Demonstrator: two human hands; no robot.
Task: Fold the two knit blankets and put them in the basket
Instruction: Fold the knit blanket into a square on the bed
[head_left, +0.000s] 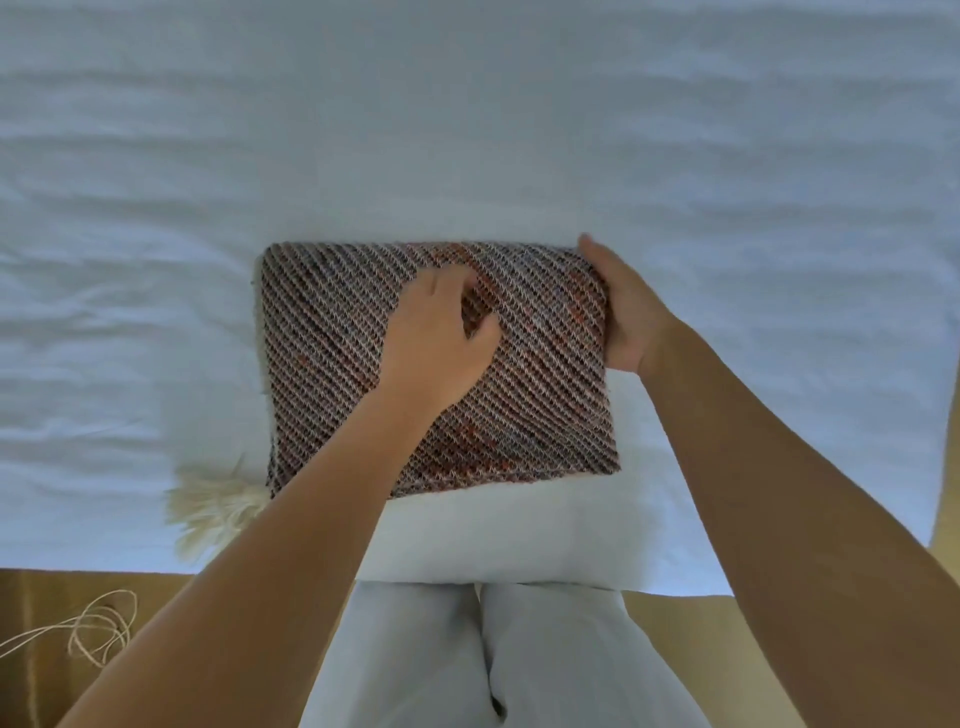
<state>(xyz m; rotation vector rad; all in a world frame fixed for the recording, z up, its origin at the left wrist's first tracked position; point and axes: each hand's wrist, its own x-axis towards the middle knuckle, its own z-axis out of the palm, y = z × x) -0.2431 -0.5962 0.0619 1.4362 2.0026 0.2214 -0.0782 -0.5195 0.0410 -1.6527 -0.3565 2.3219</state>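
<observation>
Fingers (589, 248) of the right hand (628, 312) clasp the floppy knit blanket (332, 374) by its edge; left hand (434, 338) seemingly pinches its top.

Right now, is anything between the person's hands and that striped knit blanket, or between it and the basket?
Nothing visible. The left hand lies on the folded knit blanket, fingers curled into it; the right hand grips its right edge. No basket is in view, so that path cannot be judged.

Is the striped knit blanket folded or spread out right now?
Folded: the striped blanket lies as a compact rectangle on the bed; right hand grips its right edge, left hand on top.
</observation>
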